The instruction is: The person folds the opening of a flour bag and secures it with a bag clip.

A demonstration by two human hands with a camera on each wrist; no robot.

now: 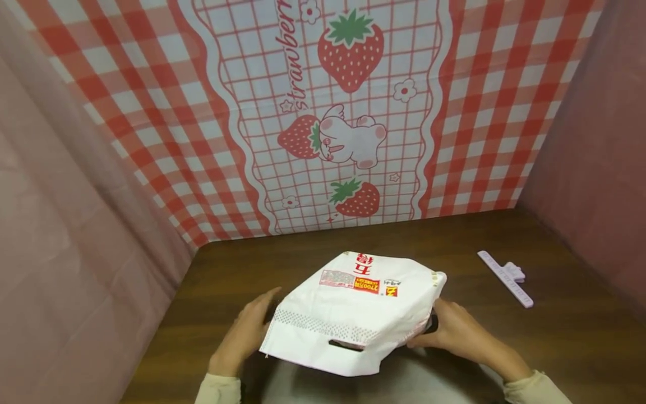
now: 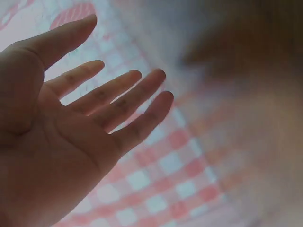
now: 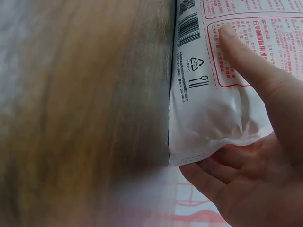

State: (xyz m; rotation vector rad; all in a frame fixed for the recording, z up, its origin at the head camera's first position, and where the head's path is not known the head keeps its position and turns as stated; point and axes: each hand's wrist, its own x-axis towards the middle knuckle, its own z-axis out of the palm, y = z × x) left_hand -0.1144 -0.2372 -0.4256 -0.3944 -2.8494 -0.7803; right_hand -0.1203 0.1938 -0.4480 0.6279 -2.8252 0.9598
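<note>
A white flour bag [image 1: 373, 314] with red print and a slot handle lies tilted over the near part of the table. Its printed side with a barcode shows in the right wrist view. My right hand [image 1: 454, 331] grips the bag's right end, the thumb [image 3: 255, 66] lying on the print and the fingers curled at the bag's edge. On the bag's left side is my left hand [image 1: 247, 331]. In the left wrist view that left hand [image 2: 94, 123] has its fingers spread and nothing in the palm.
A lilac bag clip [image 1: 506, 278] lies on the brown wooden table [image 1: 237, 269] to the right. Behind the table hangs a red-checked strawberry cloth [image 1: 166, 112]. Pink curtains [image 1: 75, 224] flank both sides. A pale rounded surface [image 1: 298, 387] shows below the bag.
</note>
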